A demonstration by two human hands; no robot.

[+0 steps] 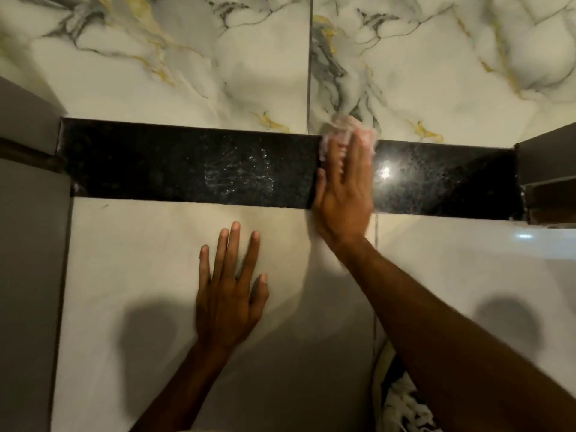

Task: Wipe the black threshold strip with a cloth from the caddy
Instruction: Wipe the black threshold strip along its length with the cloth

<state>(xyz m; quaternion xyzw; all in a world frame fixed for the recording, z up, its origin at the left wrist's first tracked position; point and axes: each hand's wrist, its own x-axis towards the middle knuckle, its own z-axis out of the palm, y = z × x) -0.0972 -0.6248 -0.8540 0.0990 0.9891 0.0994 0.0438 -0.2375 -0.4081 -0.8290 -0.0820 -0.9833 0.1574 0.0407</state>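
Observation:
The black threshold strip runs across the floor between two door jambs, speckled and glossy, with a smeared wet patch near its middle. My right hand lies flat across the strip right of centre and presses a pale pink cloth onto it; the cloth sticks out past my fingertips at the strip's far edge. The hand and cloth are blurred. My left hand rests flat with fingers spread on the plain white tile just in front of the strip, holding nothing. The caddy is not in view.
Marbled white tiles with grey and gold veins lie beyond the strip. Grey walls and door jambs stand at the left and right. A black-and-white patterned fabric shows under my right forearm at the bottom.

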